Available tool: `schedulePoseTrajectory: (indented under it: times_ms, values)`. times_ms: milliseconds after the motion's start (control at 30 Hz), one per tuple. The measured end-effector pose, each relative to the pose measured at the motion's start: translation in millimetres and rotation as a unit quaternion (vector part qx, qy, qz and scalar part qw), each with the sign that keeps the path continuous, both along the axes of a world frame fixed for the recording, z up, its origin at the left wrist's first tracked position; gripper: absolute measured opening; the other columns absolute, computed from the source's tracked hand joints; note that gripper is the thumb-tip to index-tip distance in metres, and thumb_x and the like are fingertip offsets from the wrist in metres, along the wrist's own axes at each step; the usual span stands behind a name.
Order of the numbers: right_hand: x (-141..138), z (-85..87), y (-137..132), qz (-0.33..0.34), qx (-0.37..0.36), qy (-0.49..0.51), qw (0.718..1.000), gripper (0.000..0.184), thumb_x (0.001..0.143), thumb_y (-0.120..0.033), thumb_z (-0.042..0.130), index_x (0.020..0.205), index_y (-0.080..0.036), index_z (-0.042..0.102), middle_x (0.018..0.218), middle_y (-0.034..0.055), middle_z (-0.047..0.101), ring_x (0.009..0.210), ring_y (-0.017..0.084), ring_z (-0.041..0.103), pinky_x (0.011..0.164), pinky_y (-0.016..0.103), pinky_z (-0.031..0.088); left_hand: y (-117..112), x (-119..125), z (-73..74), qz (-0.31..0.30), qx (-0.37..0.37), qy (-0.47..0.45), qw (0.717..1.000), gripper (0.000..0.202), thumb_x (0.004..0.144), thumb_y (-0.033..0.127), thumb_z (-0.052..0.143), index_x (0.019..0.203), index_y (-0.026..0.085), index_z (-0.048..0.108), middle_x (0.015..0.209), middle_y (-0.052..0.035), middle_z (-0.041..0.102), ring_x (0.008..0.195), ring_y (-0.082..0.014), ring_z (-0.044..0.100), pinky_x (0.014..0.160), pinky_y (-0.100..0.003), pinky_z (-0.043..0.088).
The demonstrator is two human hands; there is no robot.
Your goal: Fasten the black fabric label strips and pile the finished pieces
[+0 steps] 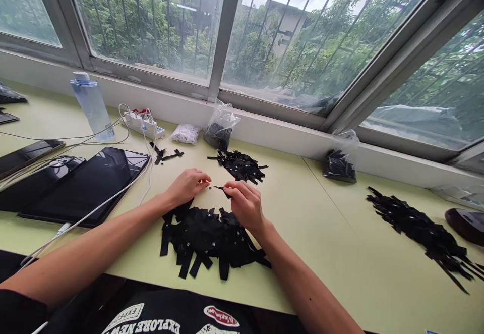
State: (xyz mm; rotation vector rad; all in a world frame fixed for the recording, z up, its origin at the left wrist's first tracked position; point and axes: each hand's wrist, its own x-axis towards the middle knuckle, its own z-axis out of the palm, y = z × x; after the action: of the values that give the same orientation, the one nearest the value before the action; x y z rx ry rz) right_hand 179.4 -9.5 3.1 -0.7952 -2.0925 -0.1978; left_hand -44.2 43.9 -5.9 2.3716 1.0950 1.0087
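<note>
My left hand (189,185) is over the table with fingers curled and thumb close to them; whatever they may hold is too small to make out. Just off its fingertips lies a tiny dark ring (209,188). My right hand (245,202) pinches a small black fabric strip (220,188), whose thin end points toward the left hand. Below both hands spreads a large pile of black fabric strips (212,238), some with small white letters. Beyond the hands is a smaller pile of black strips with pale marks (242,165).
Several loose black strips (164,153), a white packet (185,134) and two clear bags of black pieces (219,131) (340,162) are toward the window. Tablet (91,185), cables, power strip (145,124) and water bottle (93,104) stand left. Another strip pile (419,230) lies right.
</note>
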Motion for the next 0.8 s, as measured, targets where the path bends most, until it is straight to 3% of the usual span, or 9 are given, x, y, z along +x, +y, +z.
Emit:
schedulePoseTrajectory:
  times_ms: [267, 433, 633, 800]
  values:
    - [-5.6, -0.4, -3.2, 0.009, -0.022, 0.006, 1.000, 0.031, 0.093, -0.004, 0.041, 0.092, -0.025, 0.063, 0.097, 0.0037, 0.072, 0.084, 0.018, 0.066, 0.075, 0.033, 0.052, 8.4, 6.8, -5.3, -0.004, 0.022, 0.092, 0.996, 0.012, 0.088, 0.020, 0.064, 0.085, 0.020, 0.075, 0.085, -0.0062, 0.071, 0.083, -0.0221, 0.065, 0.079, -0.034, 0.047]
    - [-7.2, 0.5, -3.3, 0.011, -0.030, 0.017, 0.999, 0.031, 0.092, -0.003, 0.042, 0.092, -0.025, 0.063, 0.097, 0.0036, 0.071, 0.086, 0.018, 0.066, 0.075, 0.032, 0.053, 10.1, 9.1, -5.9, -0.011, 0.039, 0.120, 0.992, 0.010, 0.089, 0.018, 0.063, 0.085, 0.020, 0.072, 0.090, -0.0070, 0.070, 0.088, -0.0245, 0.064, 0.086, -0.038, 0.045]
    - [-7.8, -0.7, -2.7, 0.010, -0.040, 0.016, 0.999, 0.032, 0.092, -0.002, 0.041, 0.092, -0.025, 0.063, 0.097, 0.0039, 0.071, 0.086, 0.018, 0.065, 0.075, 0.033, 0.052, 6.2, 9.7, -6.3, -0.025, 0.075, 0.183, 0.980, 0.008, 0.093, 0.019, 0.058, 0.090, 0.018, 0.065, 0.093, -0.0074, 0.067, 0.090, -0.0246, 0.061, 0.084, -0.038, 0.044]
    - [-7.4, -0.1, -3.9, 0.014, -0.033, 0.018, 0.999, 0.032, 0.091, -0.001, 0.040, 0.092, -0.024, 0.062, 0.097, 0.0042, 0.071, 0.086, 0.017, 0.066, 0.075, 0.032, 0.052, 0.9, 7.5, -2.0, -0.050, 0.084, 0.175, 0.980, 0.007, 0.090, 0.013, 0.057, 0.090, 0.017, 0.062, 0.090, -0.0072, 0.067, 0.089, -0.0238, 0.062, 0.083, -0.036, 0.046]
